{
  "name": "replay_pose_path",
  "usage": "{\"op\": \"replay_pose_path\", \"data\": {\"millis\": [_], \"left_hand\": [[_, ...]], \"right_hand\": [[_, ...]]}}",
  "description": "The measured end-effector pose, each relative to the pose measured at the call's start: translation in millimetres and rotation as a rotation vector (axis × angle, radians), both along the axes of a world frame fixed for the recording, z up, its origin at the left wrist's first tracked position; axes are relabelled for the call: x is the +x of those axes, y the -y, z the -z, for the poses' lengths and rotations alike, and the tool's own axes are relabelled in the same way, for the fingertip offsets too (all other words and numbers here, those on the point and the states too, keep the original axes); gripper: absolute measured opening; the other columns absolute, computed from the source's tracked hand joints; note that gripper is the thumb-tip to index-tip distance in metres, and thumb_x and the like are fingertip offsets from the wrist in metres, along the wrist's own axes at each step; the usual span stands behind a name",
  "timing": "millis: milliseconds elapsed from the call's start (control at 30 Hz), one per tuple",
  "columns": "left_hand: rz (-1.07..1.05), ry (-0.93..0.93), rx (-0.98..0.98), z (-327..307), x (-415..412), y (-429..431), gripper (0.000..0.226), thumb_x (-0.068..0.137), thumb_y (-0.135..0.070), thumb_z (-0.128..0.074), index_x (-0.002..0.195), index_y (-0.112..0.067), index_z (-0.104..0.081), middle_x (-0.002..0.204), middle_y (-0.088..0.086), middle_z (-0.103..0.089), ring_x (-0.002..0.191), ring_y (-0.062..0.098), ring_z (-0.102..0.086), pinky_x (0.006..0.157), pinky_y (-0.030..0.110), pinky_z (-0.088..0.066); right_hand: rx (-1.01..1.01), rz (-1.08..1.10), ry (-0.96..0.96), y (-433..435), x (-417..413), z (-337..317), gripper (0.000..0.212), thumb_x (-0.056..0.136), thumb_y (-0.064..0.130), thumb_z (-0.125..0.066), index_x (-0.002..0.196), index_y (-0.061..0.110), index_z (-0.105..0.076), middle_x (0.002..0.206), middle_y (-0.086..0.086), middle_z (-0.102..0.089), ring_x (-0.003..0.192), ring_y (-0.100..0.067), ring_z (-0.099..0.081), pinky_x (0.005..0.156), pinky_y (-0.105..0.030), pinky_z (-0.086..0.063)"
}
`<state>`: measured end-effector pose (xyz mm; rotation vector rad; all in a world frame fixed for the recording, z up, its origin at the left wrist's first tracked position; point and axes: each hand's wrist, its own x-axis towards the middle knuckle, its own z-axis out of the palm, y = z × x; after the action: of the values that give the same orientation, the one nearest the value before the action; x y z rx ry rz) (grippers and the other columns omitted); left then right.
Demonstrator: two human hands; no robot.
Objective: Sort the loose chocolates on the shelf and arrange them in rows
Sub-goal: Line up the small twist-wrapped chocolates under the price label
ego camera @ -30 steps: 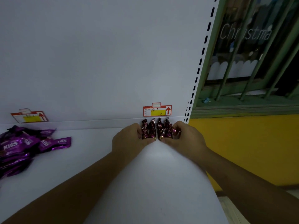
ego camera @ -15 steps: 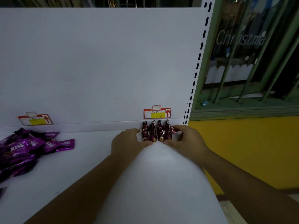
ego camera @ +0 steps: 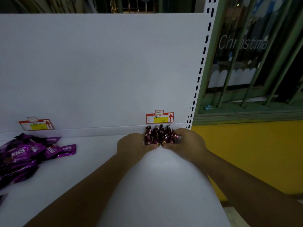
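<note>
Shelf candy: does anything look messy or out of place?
Yes. The purple KISS packets at the left of the shelf lie in a loose heap, overlapping at odd angles. The small chocolates at the back right stand neatly side by side, held between the left hand and right hand.

chocolates (ego camera: pixel 159 135): crinkled foil wrappers, glossy, maroon with gold glints at the near ends. packets (ego camera: pixel 24 154): purple plastic film, shiny and creased, bright along the folds. shelf (ego camera: pixel 155 185) and back panel (ego camera: pixel 101 71): white, smooth, matt, apparently painted sheet. upright (ego camera: pixel 201 56): white painted finish, smooth, pierced with slots. tags (ego camera: pixel 159 117): red and yellow paper or card, faint sheen. bars (ego camera: pixel 227 76): green paint, dull, probably metal. glass (ego camera: pixel 246 63): dark, reflective, with matt white lettering. wall (ego camera: pixel 246 153): yellow paint, matt, even.
</note>
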<state>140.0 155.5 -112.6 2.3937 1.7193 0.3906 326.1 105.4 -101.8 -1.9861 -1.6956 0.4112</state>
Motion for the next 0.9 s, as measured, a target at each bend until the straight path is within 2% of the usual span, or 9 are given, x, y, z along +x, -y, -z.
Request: {"op": "replay_pose_path", "data": {"millis": [167, 267, 367, 433, 500, 600, 667, 900], "left_hand": [[0.017, 0.03, -0.008, 0.7, 0.5, -0.5, 0.056, 0.077, -0.068, -0.053, 0.108, -0.022, -0.062, 0.103, -0.001, -0.064, 0.097, 0.016, -0.058, 0.073, 0.025, -0.039], [0.06, 0.015, 0.002, -1.7, -3.2, 2.4, 0.054, 0.08, -0.065, -0.052, 0.113, -0.022, -0.058, 0.093, -0.003, -0.058, 0.089, 0.014, -0.054, 0.069, 0.024, -0.033], [0.044, 0.006, 0.035, 0.1, -7.0, 5.4, 0.042, 0.083, -0.063, -0.048, 0.096, -0.024, -0.057, 0.072, -0.011, -0.042, 0.077, 0.012, -0.046, 0.064, 0.026, -0.031], [0.03, 0.004, 0.04, 1.7, -6.8, 7.8, 0.035, 0.084, -0.063, -0.046, 0.082, -0.028, -0.047, 0.067, -0.011, -0.038, 0.076, 0.013, -0.047, 0.065, 0.026, -0.032], [0.041, 0.015, 0.044, 2.4, -5.1, 9.3, 0.032, 0.086, -0.061, -0.045, 0.08, -0.03, -0.042, 0.066, -0.01, -0.036, 0.076, 0.014, -0.047, 0.065, 0.026, -0.032], [0.04, 0.01, 0.066, 1.5, -4.2, 9.9, 0.035, 0.087, -0.06, -0.043, 0.092, -0.027, -0.055, 0.066, -0.01, -0.036, 0.076, 0.013, -0.046, 0.064, 0.026, -0.031], [0.032, -0.002, 0.073, 1.2, -3.1, 10.3, 0.038, 0.087, -0.06, -0.043, 0.096, -0.026, -0.057, 0.066, -0.01, -0.035, 0.076, 0.013, -0.045, 0.063, 0.026, -0.03], [0.008, 0.037, 0.022, -3.4, -4.9, 8.6, 0.034, 0.082, -0.064, -0.049, 0.076, -0.03, -0.044, 0.068, -0.01, -0.042, 0.075, 0.013, -0.048, 0.062, 0.026, -0.029]], "right_hand": [[-0.001, -0.013, -0.017, -1.0, 0.0, 0.3, 0.037, 0.066, 0.054, -0.075, 0.095, 0.032, -0.068, 0.095, 0.014, -0.066, 0.089, -0.009, -0.06, 0.079, -0.031, -0.05], [0.034, -0.071, -0.06, 1.4, 5.9, 3.0, 0.042, 0.067, 0.054, -0.075, 0.104, 0.037, -0.066, 0.102, 0.017, -0.062, 0.091, -0.006, -0.057, 0.078, -0.028, -0.049], [0.087, -0.103, -0.065, 2.7, 14.4, 10.9, 0.037, 0.075, 0.047, -0.071, 0.11, 0.036, -0.064, 0.098, 0.018, -0.061, 0.074, 0.005, -0.051, 0.062, -0.018, -0.038], [0.109, -0.101, -0.05, 3.1, 16.4, 15.8, 0.036, 0.078, 0.043, -0.069, 0.112, 0.033, -0.065, 0.092, 0.019, -0.06, 0.067, 0.005, -0.048, 0.059, -0.017, -0.035], [0.111, -0.087, -0.05, 3.5, 16.5, 17.9, 0.037, 0.08, 0.041, -0.069, 0.115, 0.032, -0.064, 0.093, 0.017, -0.063, 0.07, 0.0, -0.051, 0.062, -0.02, -0.039], [0.107, -0.083, -0.067, 2.4, 16.4, 18.9, 0.038, 0.08, 0.041, -0.07, 0.117, 0.034, -0.064, 0.105, 0.014, -0.067, 0.082, -0.006, -0.055, 0.071, -0.022, -0.044], [0.105, -0.081, -0.085, 1.9, 17.3, 19.8, 0.038, 0.079, 0.04, -0.07, 0.117, 0.035, -0.064, 0.108, 0.014, -0.067, 0.083, -0.003, -0.053, 0.069, -0.02, -0.041], [0.128, -0.077, -0.14, 1.4, 15.8, 19.3, 0.043, 0.077, 0.042, -0.072, 0.118, 0.036, -0.063, 0.108, 0.016, -0.067, 0.079, 0.0, -0.05, 0.064, -0.016, -0.036]]}}
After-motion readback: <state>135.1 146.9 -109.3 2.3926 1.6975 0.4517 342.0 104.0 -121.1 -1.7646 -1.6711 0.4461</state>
